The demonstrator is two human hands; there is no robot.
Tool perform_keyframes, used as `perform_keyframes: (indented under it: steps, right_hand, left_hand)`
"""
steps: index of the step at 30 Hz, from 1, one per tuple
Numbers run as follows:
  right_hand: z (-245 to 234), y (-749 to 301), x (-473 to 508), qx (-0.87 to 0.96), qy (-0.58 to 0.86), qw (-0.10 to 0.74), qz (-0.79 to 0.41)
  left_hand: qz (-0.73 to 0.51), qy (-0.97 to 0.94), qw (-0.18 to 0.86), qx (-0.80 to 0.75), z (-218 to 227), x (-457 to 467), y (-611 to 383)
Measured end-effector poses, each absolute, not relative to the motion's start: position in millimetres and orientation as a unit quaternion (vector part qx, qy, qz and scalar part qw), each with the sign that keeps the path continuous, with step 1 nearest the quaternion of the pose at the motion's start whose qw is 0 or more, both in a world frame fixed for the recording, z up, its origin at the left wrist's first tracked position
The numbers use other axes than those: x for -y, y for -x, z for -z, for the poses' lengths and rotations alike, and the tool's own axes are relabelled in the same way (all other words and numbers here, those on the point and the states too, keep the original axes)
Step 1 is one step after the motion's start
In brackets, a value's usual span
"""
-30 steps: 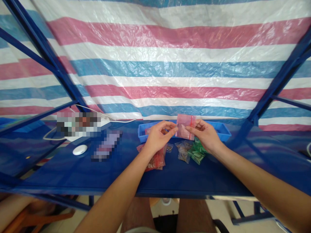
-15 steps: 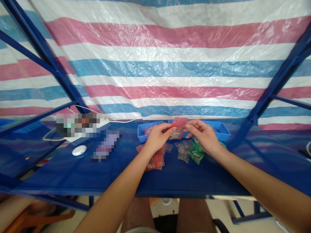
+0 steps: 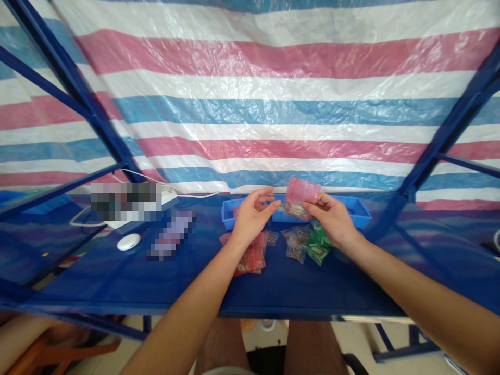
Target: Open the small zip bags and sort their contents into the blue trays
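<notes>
My right hand [image 3: 331,219] pinches a small pink-tinted plastic bag [image 3: 300,195] with small parts inside, held above the blue trays. My left hand [image 3: 252,216] hovers just left of the bag, fingers loosely spread, holding nothing. Under my left hand lies a pile of red bags [image 3: 252,256]. Below my right hand lie clear bags [image 3: 295,242] and green bags [image 3: 318,245]. Two shallow blue trays [image 3: 361,212] stand side by side just behind the hands on the dark blue tabletop [image 3: 117,276].
A white round mouse-like object [image 3: 128,240] and white cables [image 3: 187,194] lie at the left of the table. Blue metal frame bars [image 3: 78,88] slant up on both sides. A striped plastic tarp [image 3: 250,104] hangs behind. A wooden stool [image 3: 58,351] shows below left.
My left hand has let go of the pink bag and opened. My right hand has lifted the bag slightly up and to the right.
</notes>
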State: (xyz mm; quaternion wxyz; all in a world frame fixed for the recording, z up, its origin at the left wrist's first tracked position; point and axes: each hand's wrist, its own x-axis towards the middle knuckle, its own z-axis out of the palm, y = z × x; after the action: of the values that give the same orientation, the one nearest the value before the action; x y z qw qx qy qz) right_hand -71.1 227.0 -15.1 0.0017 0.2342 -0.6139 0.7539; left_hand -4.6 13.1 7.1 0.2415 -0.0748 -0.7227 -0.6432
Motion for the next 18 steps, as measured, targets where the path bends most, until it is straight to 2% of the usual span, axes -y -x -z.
perform_keyframes:
  steps: [3,7,12,18]
  right_hand:
    - [15.1,70.9,-227.3,0.61,-0.239,0.017,-0.755]
    - [5.3,55.1,-227.2,0.633,-0.299,-0.058,-0.712]
    - [-3.2,45.9,-228.3,0.603,-0.32,-0.125,-0.72]
    - [7.3,62.3,-228.5,0.627,-0.284,0.019,-0.725]
  left_hand:
    - [0.621,0.099,0.194,0.753,-6.9,-15.7,0.5]
    - [0.6,0.176,0.115,0.772,-3.5,-24.3,-5.6]
    - [0.536,0.156,0.15,0.816,-2.3,-19.7,-2.6]
    - [0.585,0.143,0.155,0.783,-5.8,-12.1,1.3]
